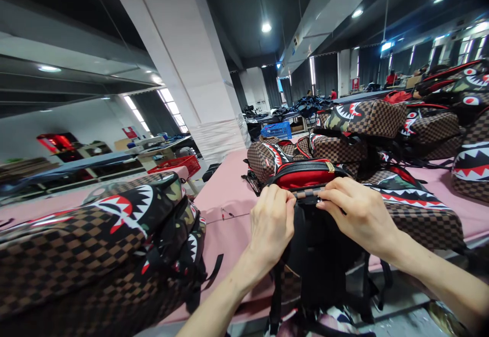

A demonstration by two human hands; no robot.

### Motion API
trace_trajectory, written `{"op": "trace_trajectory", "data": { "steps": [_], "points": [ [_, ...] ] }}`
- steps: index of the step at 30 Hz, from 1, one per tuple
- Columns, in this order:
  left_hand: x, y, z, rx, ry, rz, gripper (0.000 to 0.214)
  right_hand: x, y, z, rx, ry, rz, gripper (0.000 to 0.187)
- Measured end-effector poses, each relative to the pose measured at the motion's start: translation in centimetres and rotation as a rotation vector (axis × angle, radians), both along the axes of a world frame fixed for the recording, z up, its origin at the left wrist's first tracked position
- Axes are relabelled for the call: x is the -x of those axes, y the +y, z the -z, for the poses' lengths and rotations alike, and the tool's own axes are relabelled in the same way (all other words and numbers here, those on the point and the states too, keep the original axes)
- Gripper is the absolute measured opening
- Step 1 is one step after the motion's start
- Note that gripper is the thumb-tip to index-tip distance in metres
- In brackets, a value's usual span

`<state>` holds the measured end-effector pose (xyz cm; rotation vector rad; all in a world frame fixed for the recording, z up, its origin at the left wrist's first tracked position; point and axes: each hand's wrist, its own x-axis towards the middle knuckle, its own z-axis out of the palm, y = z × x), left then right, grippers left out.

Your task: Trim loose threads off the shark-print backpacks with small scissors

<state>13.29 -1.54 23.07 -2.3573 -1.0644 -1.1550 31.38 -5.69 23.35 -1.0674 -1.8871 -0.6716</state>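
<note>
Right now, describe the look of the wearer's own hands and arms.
The left hand and right hand are both bare, without gloves. No sleeve covers the left forearm or right forearm within the frame, and no watch, bracelet or ring shows.

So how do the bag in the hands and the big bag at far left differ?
The held bag shows a plain black panel; the left bag shows a toothy print. The left hand and right hand pinch the held bag; neither touches the left bag. Both have brown checks.
</note>
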Motion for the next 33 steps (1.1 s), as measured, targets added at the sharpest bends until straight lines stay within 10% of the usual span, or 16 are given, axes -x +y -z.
{"op": "trace_trajectory", "data": {
  "steps": [14, 20, 25, 33],
  "points": [
    [-0.4, -0.3, 0.0, 0.026, -0.037, 0.031, 0.016, -0.1, 0.0, -0.2, 0.055, 0.016, 0.002, 0.013],
    [4.3, -0.2, -0.5, 0.388, -0.385, 0.296, 0.029, -1.1, 0.0, 0.4, 0.054, 0.013, -0.073, 0.006],
    [9.9, -1.2, 1.3, 0.838, -0.251, 0.363, 0.05, -1.8, 0.0, 0.5, 0.126, 0.071, -0.182, 0.009],
    [-0.2, -4.6, 4.5, 1.254, -0.8, 0.613, 0.045, -3.8, 0.5, 0.9, 0.254, 0.866, -0.533, 0.027]
  ]
}}
